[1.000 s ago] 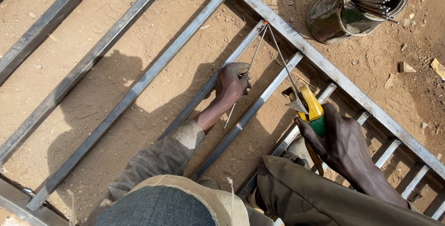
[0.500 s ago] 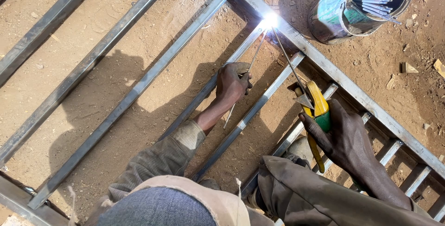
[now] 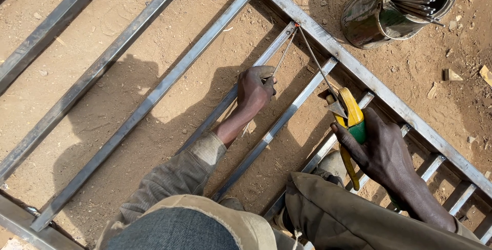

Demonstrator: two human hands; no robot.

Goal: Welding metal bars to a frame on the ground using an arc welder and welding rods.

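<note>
No arc flash now — rod tip (image 3: 296, 25) glows faintly.

Bare sand (image 3: 205, 70) shows between the long bars (image 3: 148, 101) in the left and middle of the frame, and those gaps are wide enough for a hand. The left hand (image 3: 254, 88) sits on one bar (image 3: 266, 60) near the middle. Two thin rods (image 3: 315, 65) cross the gap above it and block the way to the rail (image 3: 369, 83). At lower right the short bars (image 3: 430, 168) sit close together, so gaps are tight. The can (image 3: 379, 17) fills the upper right corner.
</note>
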